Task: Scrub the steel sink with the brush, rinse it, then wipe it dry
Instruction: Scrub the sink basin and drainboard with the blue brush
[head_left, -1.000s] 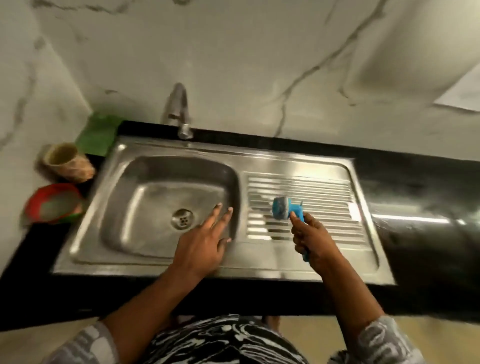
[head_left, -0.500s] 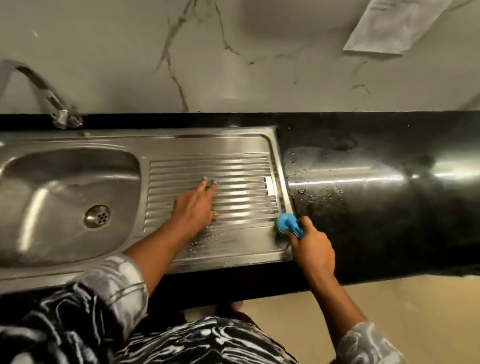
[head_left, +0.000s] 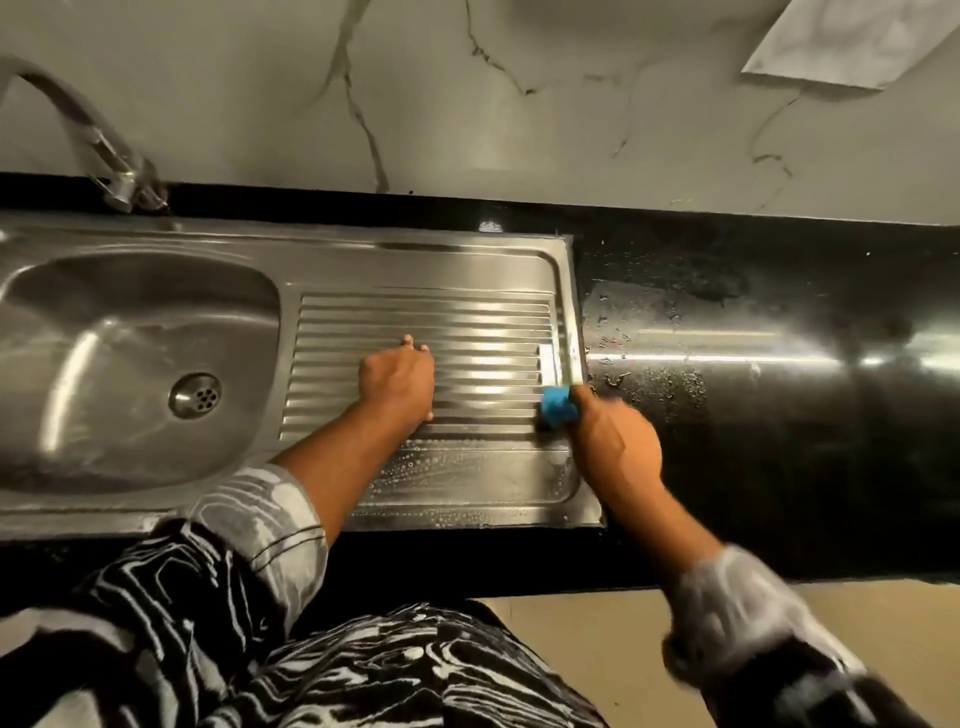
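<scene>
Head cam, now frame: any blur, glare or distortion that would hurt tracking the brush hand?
Head view: right hand and its sleeve are motion-smeared, the blue brush soft-edged; left hand on the drainboard is sharper. Head view: a bright glare streak crosses the black counter, and the wide lens bows its edges.
</scene>
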